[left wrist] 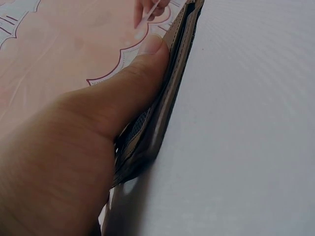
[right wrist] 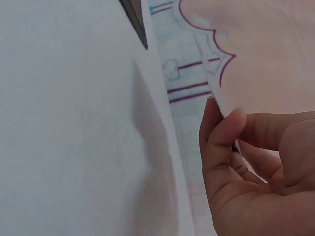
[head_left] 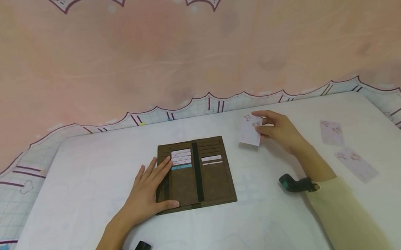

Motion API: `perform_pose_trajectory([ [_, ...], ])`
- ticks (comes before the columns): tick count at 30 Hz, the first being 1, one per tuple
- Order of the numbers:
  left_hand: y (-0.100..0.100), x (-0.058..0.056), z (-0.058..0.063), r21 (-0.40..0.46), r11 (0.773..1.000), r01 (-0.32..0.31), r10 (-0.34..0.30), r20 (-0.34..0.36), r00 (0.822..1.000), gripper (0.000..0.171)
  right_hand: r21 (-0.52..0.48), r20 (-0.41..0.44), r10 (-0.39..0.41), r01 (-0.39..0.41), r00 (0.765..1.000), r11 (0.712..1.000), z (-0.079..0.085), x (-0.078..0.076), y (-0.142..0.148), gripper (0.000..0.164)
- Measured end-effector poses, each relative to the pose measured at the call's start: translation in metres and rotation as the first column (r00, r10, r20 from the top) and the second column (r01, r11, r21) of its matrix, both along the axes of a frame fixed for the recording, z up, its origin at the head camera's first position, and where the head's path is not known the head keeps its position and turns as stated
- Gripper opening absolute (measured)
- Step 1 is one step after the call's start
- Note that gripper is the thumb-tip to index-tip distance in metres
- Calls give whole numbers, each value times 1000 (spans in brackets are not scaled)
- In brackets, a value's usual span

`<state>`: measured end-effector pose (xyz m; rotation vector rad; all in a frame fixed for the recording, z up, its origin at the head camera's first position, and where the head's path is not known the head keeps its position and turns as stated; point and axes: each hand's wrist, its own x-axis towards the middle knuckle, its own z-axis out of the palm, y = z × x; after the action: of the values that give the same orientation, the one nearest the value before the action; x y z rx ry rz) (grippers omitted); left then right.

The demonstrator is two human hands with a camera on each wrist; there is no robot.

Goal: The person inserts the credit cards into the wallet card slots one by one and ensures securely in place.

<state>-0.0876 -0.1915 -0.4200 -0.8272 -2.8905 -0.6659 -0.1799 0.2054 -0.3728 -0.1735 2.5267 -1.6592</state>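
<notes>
A brown bifold wallet [head_left: 213, 183] lies spread open on the white table, with several cards tucked into its slots on both sides. My left hand [head_left: 149, 188] rests on the wallet's left part, fingers straight and spread, thumb along the near edge. In the left wrist view, the thumb [left wrist: 133, 78] lies against the wallet's layered edge [left wrist: 170, 93]. My right hand [head_left: 282, 130] pinches a white card with reddish print [head_left: 249, 131] by its right side, to the right of the wallet. Seen from the right wrist, thumb and fingers [right wrist: 221, 147] hold the card nearly edge-on.
Two more pale cards, an upper one [head_left: 332, 132] and a lower one [head_left: 357, 164], lie on the right of the white table [head_left: 209, 238]. A patterned cloth [head_left: 195, 54] in pink and white stands behind the table. Dark wrist cameras sit at both cuffs.
</notes>
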Motion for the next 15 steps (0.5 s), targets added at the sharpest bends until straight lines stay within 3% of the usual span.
perform_pose_trajectory([
  [15,1,0,1,1,1000,-3,3,3,1000,103,-142,-22,44,-46,999,989,-3,-8,-64,49],
])
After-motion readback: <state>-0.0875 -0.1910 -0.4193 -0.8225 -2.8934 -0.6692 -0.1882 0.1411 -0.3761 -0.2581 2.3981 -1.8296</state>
